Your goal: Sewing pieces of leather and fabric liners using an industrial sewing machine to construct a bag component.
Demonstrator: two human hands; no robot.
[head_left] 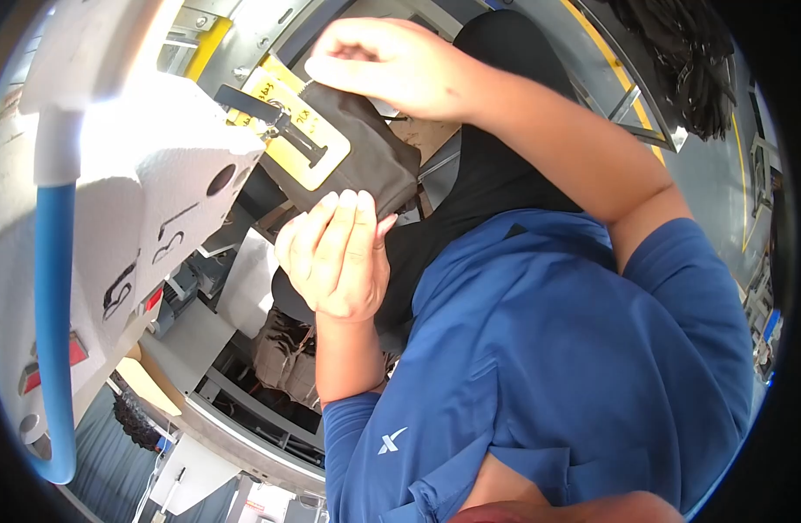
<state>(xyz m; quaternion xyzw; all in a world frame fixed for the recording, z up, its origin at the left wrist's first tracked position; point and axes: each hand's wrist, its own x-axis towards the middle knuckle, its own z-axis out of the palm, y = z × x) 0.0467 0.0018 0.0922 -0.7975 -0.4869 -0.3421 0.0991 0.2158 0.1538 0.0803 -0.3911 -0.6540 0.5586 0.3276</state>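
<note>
A dark brown piece of fabric or leather [378, 157] lies draped over the machine bed, its near edge folded down. On its left part rests a yellow plate [317, 174] with handwritten marks, beneath a black metal presser foot [300, 139]. My left hand [335, 257] is at the near edge, straight fingers on top and thumb at the side, closed on the material. At the far edge, beside the plate's upper end, my right hand [392, 70] has its fingers curled in and closed on the material; the fingertips are partly hidden.
The white sewing machine head [156, 166] fills the left, with a thick blue hose [54, 305] in front of it. Brown folded material [287, 353] lies below left of my left forearm. A bundle of black material [679, 61] hangs at the upper right.
</note>
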